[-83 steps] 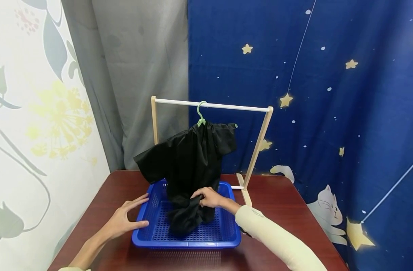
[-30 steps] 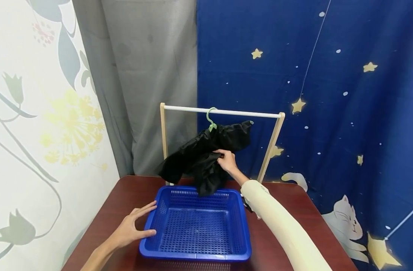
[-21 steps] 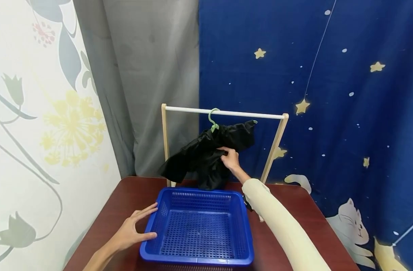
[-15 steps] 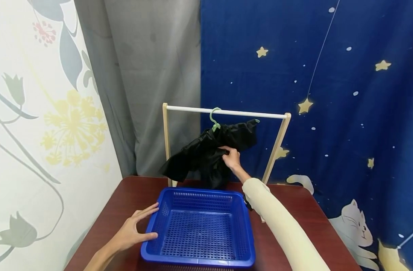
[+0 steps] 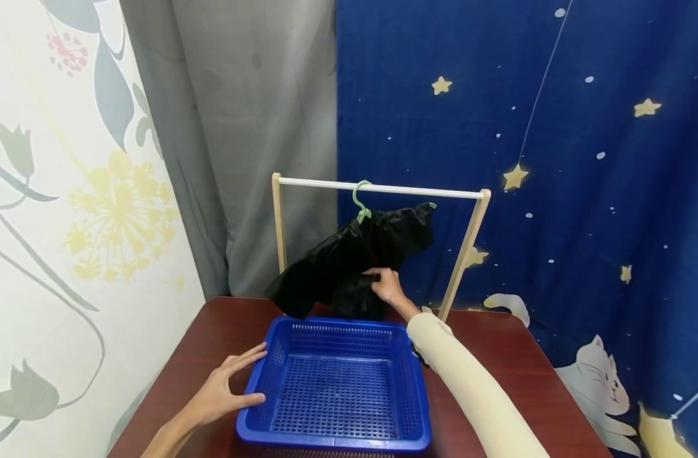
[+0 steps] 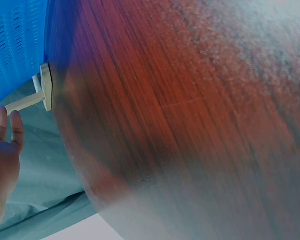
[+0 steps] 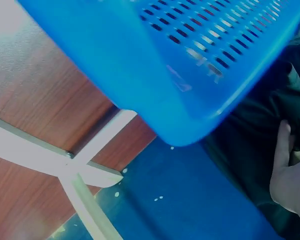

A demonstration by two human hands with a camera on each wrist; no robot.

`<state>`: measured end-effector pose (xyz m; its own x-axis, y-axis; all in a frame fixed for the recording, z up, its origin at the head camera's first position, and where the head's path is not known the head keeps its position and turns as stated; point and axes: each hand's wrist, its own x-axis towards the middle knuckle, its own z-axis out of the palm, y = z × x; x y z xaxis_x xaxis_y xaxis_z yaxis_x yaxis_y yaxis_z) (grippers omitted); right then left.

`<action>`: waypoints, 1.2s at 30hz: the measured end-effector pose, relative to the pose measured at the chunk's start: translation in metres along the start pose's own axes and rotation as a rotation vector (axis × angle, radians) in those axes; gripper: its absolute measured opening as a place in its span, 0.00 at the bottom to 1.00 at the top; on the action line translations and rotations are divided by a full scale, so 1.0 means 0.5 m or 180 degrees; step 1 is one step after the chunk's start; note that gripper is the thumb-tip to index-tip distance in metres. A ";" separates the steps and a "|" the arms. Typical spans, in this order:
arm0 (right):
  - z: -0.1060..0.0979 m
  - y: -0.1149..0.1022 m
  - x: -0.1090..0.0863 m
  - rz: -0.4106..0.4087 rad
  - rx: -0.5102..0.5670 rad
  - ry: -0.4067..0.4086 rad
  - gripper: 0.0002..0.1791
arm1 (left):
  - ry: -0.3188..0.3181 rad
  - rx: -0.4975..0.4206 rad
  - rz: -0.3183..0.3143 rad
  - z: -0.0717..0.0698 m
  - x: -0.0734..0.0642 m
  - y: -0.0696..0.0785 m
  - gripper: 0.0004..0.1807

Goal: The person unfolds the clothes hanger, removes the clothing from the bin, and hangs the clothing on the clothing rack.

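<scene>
A black short-sleeved shirt [image 5: 326, 264] hangs on a pale green hanger [image 5: 362, 207] from the rack's white bar [image 5: 429, 191]. My right hand [image 5: 388, 286] pinches the shirt's bunched lower part between thumb and fingers, above the basket's far rim. In the right wrist view, the same hand [image 7: 290, 182] is at the dark cloth by the blue basket [image 7: 145, 100]. My left hand [image 5: 220, 388] rests with fingers and thumb spread at the left rim of the basket [image 5: 334, 441]. The left wrist view catches only part of that hand [image 6: 5, 160], two fingers straight at the basket.
The clothes rack's wooden right post [image 5: 466, 251] slopes down to the reddish-brown table [image 5: 480, 356], behind the basket. Grey [image 5: 263, 127] and blue starry curtains [image 5: 406, 140] hang behind; a floral panel [image 5: 68, 254] stands at the left.
The shirt's lower part, in the basket 2.8 seconds ago, is now gathered up above the far rim. In the last half second my right hand has come down slightly. The left hand stays put.
</scene>
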<state>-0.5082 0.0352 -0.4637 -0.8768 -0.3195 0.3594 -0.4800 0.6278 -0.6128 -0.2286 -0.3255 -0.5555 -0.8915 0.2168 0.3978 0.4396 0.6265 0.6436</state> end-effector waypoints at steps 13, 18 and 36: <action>0.012 -0.009 -0.046 0.0125 -0.0475 -0.1056 0.25 | 0.0037 0.0068 0.0053 0.003 0.000 0.001 0.44; -0.001 -0.014 -0.055 0.0084 -0.0243 -0.1242 0.27 | 0.0053 0.0065 0.0067 0.004 0.000 -0.001 0.44; 0.011 -0.033 -0.107 -0.0503 -0.0646 -0.1963 0.30 | 0.0084 0.0099 0.0086 -0.002 -0.004 0.010 0.44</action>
<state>-0.4536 0.0382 -0.4768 -0.6819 -0.7280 -0.0712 -0.6417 0.6420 -0.4195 -0.2243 -0.3236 -0.5524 -0.8759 0.2144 0.4322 0.4595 0.6437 0.6119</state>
